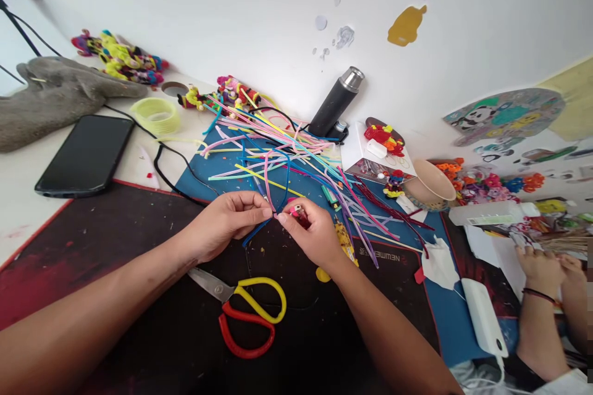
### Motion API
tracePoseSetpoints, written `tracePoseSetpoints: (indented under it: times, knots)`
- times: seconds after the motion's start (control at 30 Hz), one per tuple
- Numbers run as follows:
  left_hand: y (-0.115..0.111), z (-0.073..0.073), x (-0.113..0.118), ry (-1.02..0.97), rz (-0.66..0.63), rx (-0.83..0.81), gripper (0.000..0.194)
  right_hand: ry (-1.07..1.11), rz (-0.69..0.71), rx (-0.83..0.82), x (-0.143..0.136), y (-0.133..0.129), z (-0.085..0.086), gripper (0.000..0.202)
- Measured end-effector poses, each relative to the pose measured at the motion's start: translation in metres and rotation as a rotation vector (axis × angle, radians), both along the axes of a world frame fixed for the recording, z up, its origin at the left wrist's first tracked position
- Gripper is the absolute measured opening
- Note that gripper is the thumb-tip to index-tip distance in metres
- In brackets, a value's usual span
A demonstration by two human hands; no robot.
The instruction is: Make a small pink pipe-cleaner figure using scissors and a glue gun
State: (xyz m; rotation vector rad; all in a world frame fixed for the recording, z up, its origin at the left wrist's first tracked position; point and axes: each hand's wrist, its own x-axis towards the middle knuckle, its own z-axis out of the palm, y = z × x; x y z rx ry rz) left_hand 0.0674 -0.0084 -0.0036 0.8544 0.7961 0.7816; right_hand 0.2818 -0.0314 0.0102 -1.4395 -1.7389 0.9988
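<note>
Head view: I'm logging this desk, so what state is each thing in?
Left hand, pinching stems
Right hand, pinching stems
Blue stem, bent
Loose stems, strewn
Scissors, unheld, apparently shut
Black phone, screen dark
Black flask, silver cap on
White device, cable plugged in

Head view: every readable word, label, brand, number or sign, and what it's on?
"NEWMEN", upside down, on the black desk mat; the small characters beside it are too small to read.
Clear bottle: pale label, too blurred to read.
White device with a cable: small dark display, nothing legible.
</note>
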Motion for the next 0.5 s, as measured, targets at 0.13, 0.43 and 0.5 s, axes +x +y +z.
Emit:
tracePoseSetpoints:
  times: [0.13, 0.43, 0.5]
  knots:
    - [0.0008, -0.0016, 0.0003, 0.016, -0.004, 0.007, 0.042, 0.061, -0.039, 0.025, 0.0029, 0.0017, 0.0033, 0.023]
    - [0.0006, -0.0024, 0.0001, 0.028, -0.008, 0.004, 0.046, 0.086, 0.004, 0.067, -0.0013, -0.0012, 0.0028, 0.018]
    - [0.0003, -0.003, 0.0003, 0.024, -0.011, -0.003, 0.047, 0.094, 0.01, 0.06, -0.0027, -0.0016, 0.0024, 0.018]
